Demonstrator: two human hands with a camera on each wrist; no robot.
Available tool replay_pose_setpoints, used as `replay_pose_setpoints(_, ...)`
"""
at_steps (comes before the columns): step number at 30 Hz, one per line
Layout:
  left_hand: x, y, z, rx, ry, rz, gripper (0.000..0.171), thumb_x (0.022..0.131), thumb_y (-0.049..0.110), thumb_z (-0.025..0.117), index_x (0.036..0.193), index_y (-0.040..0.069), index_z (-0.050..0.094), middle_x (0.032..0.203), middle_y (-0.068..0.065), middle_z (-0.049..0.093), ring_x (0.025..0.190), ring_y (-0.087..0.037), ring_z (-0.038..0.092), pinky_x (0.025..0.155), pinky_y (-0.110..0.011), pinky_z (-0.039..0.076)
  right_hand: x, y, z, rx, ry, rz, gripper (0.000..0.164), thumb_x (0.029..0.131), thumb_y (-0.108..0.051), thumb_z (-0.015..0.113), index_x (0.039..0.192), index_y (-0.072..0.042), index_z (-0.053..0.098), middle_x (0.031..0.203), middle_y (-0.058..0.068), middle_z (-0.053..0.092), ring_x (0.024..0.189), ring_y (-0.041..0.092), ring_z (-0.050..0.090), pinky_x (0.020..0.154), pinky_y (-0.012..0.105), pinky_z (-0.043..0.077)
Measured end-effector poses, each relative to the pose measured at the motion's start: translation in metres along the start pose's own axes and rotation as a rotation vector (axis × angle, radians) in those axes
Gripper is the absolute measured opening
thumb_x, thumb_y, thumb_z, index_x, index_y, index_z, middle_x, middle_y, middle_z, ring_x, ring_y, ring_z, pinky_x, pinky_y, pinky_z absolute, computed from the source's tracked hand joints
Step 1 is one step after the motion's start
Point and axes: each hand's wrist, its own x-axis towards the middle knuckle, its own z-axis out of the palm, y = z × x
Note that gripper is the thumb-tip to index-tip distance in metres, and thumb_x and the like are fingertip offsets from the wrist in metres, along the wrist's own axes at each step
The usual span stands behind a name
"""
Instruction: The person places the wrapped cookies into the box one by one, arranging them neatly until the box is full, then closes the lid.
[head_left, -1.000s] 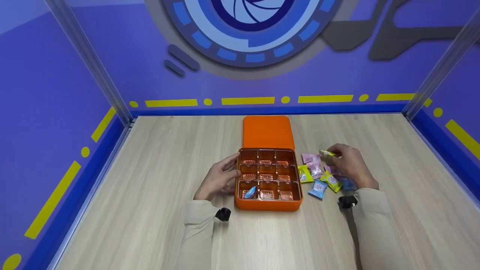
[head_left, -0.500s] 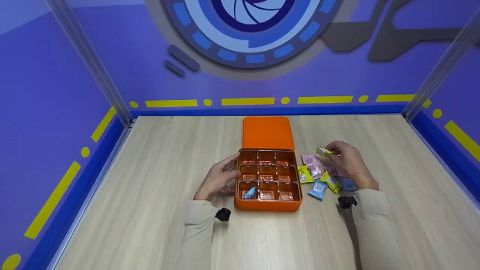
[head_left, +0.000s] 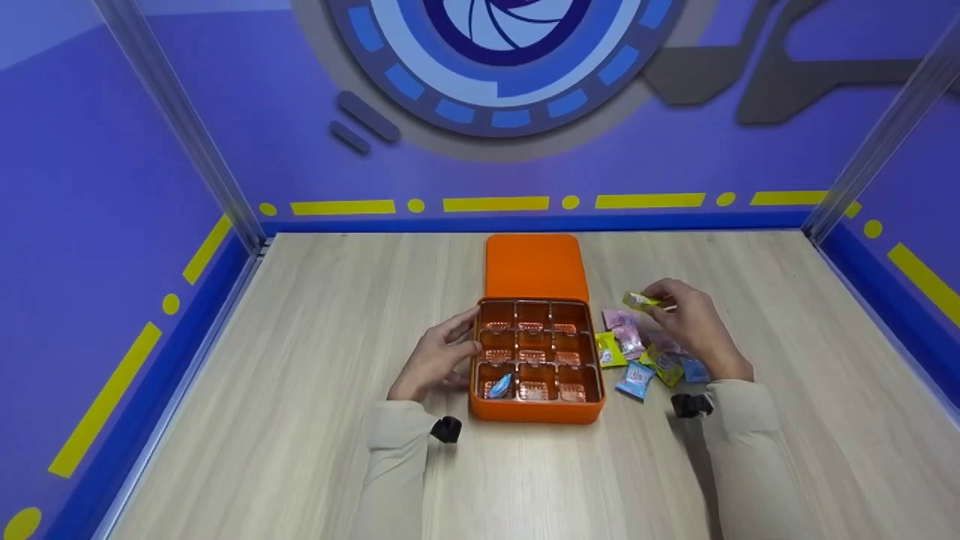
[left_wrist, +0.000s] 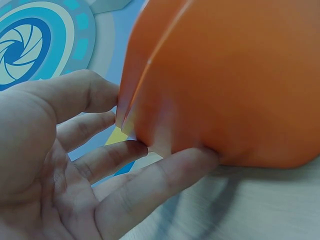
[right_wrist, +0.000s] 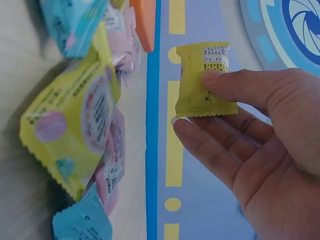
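Yellow pillow-shaped plastic candy packet (head_left: 640, 300) — held up off the tabletop, right of the box and over the far end of the loose sweets, clamped between the thumb and fingers of the bare right hand (head_left: 694, 319). Showed zigzag-cut ends and a small white printed panel to the right wrist camera.

Noted nearest two beige sleeves (head_left: 394, 465), with a small black device (head_left: 447, 429) at each wrist. Found next a square orange box (head_left: 537, 411) with rounded corners, fitted with a shiny brown plastic tray (head_left: 517, 364) of nine compartments. Saw a small blue wrapped candy (head_left: 500, 385) tilted in the front left compartment. Found the bare left hand (head_left: 431, 356) beside the box — fingers apart, tips touching the left wall.

Saw, right of the box on the pale wood-grain tabletop (head_left: 337, 315), two loose blue packets (head_left: 635, 379), two loose yellow packets (head_left: 610, 349) and some pink packets (head_left: 628, 339), partly overlapping. Could not count the pink ones, partly hidden by the right hand. Saw beyond the box a flat orange lid (head_left: 536, 266), touching its far edge. Saw farthest a blue-purple printed wall (head_left: 465, 172) with yellow dashes and dots.
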Motion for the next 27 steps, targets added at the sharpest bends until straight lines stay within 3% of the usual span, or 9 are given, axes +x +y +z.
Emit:
replay_pose_setpoints(9,0.0,0.001,0.0,-0.025,-0.007,0.0,0.067,0.1,0.008,0.067,0.163,0.02,0.047,0.164,-0.016,0.044,0.136,-0.036,0.058,0.065,-0.04,0.065,0.001,-0.005,0.005,0.033,0.023,-0.071,0.019,0.096,0.008,0.072,0.114,0.003,0.07,0.11,0.02,0.073,0.102,0.038,0.07,0.091,0.056,0.058)
replay_pose_setpoints(22,0.0,0.0,0.0,-0.031,-0.004,0.004,0.067,0.1,0.006,0.067,0.163,0.019,0.047,0.163,-0.017,0.044,0.129,-0.036,0.064,0.063,-0.043,0.065,0.001,-0.017,0.013,0.072,-0.05,0.028,0.021,0.1,0.005,0.069,0.119,-0.002,0.069,0.116,0.017,0.071,0.11,0.039,0.07,0.097,0.055,0.058)
replay_pose_setpoints(27,0.001,0.0,-0.001,-0.041,-0.012,-0.007,0.068,0.1,0.004,0.067,0.163,0.018,0.046,0.163,-0.015,0.046,0.13,-0.034,0.063,0.061,-0.043,0.065,0.0,-0.024,0.015,0.095,-0.056,0.004,0.022,0.098,0.007,0.069,0.118,-0.002,0.069,0.114,0.016,0.072,0.109,0.037,0.071,0.096,0.053,0.059)
